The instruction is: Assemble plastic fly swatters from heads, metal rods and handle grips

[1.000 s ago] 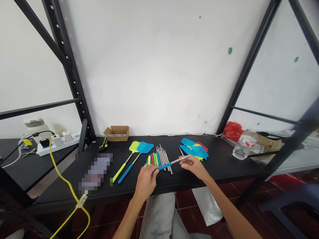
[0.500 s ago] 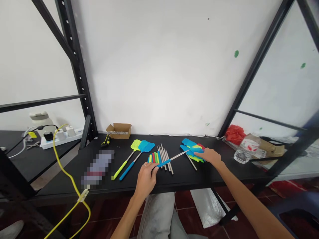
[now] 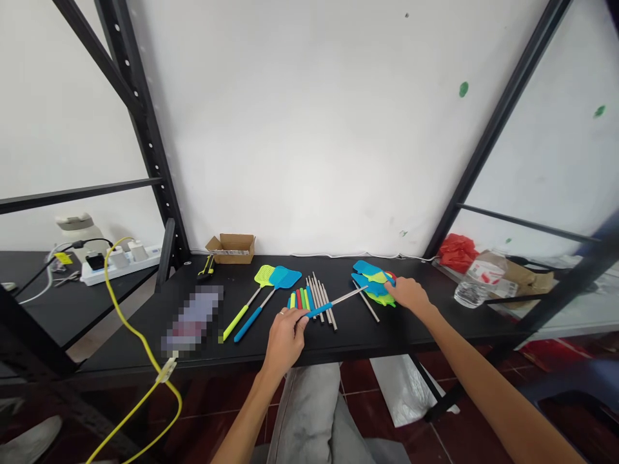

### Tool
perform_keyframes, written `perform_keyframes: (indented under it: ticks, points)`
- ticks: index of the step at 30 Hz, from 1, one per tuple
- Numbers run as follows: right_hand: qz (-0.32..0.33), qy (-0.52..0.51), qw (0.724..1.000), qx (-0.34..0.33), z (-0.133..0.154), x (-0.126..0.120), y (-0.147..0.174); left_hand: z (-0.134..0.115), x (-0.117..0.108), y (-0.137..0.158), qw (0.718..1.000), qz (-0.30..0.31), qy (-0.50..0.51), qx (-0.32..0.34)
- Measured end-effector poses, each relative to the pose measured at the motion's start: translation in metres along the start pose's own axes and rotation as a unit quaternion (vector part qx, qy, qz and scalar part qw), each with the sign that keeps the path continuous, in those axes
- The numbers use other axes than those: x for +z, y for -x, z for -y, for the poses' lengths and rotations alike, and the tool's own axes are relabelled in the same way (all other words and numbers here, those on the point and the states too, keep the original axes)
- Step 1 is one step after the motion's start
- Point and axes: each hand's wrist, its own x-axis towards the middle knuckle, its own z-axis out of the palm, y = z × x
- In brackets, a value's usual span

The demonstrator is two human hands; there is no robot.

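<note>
Slim silver rod (image 3: 348, 296), blue grip (image 3: 320, 310)

no readable text anywhere tbh, red and white label (image 3: 487, 271) on the clear bottle (image 3: 470, 294) too tiny, printed strip (image 3: 232, 252) on the small cardboard box (image 3: 236, 259) just blur

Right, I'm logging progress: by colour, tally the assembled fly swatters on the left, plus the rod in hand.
Yellow-green plastic fly swatter: 1
Blue plastic fly swatter: 1
Silver metal rod with blue grip, left hand: 1
Total: 3
</note>
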Motion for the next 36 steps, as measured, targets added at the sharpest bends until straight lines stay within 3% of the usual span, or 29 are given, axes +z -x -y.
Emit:
perform_keyframes:
  ticks: [5,7,9,11,13,15,17,21,29,36]
  points:
    - [-0.065,-0.02,0.998,0.017,-0.015,-0.011,0.002,0.001,0.001,0.0,1.0,0.003,0.005,0.001]
    - [-0.125,-0.086,0.988,0.032,-0.021,-0.014,0.004,0.002,0.001,0.0,1.0,0.001,0.005,0.003]
    - [-0.18,-0.225,0.956,0.052,-0.023,-0.012,0.009,0.002,0.002,0.0,1.0,0.001,0.002,0.005]
    - [-0.194,-0.429,0.878,0.086,-0.018,-0.003,0.019,0.001,0.002,0.0,1.0,0.001,-0.004,0.004]
    - [-0.158,-0.636,0.746,0.12,-0.008,0.012,0.034,0.001,0.001,0.0,1.0,0.004,-0.008,0.002]
    - [-0.102,-0.763,0.627,0.115,0.003,0.028,0.048,0.001,0.001,0.0,1.0,0.008,-0.006,0.0]
    - [-0.071,-0.819,0.563,0.086,0.012,0.041,0.059,0.0,0.0,0.0,1.0,0.011,-0.001,0.0]
    - [-0.043,-0.869,0.488,0.068,0.021,0.048,0.068,0.0,0.001,-0.001,1.0,0.012,0.006,0.008]
    - [-0.039,-0.874,0.482,0.049,0.022,0.047,0.076,-0.001,0.001,-0.002,1.0,0.019,-0.011,0.012]
    - [-0.028,-0.862,0.506,0.028,0.021,0.047,0.076,0.001,0.002,-0.001,1.0,0.018,-0.013,0.011]
